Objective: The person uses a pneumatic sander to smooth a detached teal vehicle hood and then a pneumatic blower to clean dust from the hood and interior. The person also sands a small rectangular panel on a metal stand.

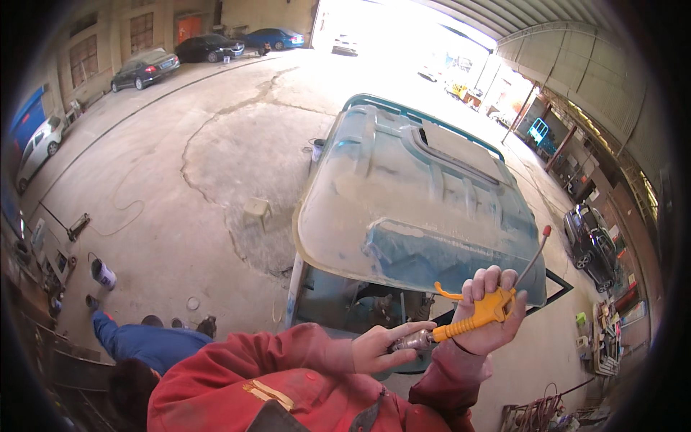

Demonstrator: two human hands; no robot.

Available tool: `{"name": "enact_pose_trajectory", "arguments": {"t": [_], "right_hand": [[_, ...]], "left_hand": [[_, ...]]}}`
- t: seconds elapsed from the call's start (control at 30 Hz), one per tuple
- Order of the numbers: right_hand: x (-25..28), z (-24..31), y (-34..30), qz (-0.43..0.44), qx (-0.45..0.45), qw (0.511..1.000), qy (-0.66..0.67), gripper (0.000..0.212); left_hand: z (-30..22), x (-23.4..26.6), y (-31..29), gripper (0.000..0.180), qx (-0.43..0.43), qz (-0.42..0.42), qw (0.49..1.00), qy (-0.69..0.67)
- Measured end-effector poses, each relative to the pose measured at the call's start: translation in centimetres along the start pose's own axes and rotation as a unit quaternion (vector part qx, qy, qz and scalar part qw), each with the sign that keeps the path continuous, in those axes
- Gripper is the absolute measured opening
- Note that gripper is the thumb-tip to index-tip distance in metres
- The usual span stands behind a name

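Note:
My right hand (497,333) is wrapped round a yellow air blow gun (461,326) held up in front of my chest. Its thin metal nozzle slants up to the right and ends in a red tip. A curved yellow lever sticks out to the left of my fingers. My left hand (374,350) grips the metal hose coupling (414,341) at the gun's lower end, fingers along it. Beyond both hands stands a blue-green vehicle cab (403,187), its roof dusty and sanded in patches, with a roof hatch.
A person in blue (155,345) is bent low at my left. A small stool (256,212) and a bucket (103,274) stand on the concrete floor. Parked cars (209,48) line the far left wall; a dark car (590,245) and a cluttered rack (608,338) are at right.

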State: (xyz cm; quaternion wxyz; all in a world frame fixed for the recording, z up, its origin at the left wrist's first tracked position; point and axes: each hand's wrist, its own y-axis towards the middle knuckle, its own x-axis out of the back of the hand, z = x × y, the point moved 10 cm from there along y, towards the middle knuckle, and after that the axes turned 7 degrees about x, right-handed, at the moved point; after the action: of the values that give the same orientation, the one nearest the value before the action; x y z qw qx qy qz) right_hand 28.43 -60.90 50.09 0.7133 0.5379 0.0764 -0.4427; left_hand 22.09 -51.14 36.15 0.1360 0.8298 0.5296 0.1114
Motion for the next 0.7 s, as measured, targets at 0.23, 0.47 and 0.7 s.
{"name": "enact_pose_trajectory", "arguments": {"t": [0.23,0.47,0.7], "right_hand": [[-3.6,-2.0,4.3,0.083,0.0,0.996,0.016,0.022],[-11.1,-5.1,6.8,0.232,-0.045,0.962,0.139,0.025],[-14.3,-7.4,5.7,0.251,-0.052,0.961,0.106,0.025]], "left_hand": [[-3.8,4.4,0.6,0.033,-0.033,-0.128,0.991,0.024],[-5.2,6.6,0.7,0.027,0.003,-0.091,0.983,-0.156],[-5.8,8.1,-1.1,0.027,0.001,-0.089,0.969,-0.23]]}}
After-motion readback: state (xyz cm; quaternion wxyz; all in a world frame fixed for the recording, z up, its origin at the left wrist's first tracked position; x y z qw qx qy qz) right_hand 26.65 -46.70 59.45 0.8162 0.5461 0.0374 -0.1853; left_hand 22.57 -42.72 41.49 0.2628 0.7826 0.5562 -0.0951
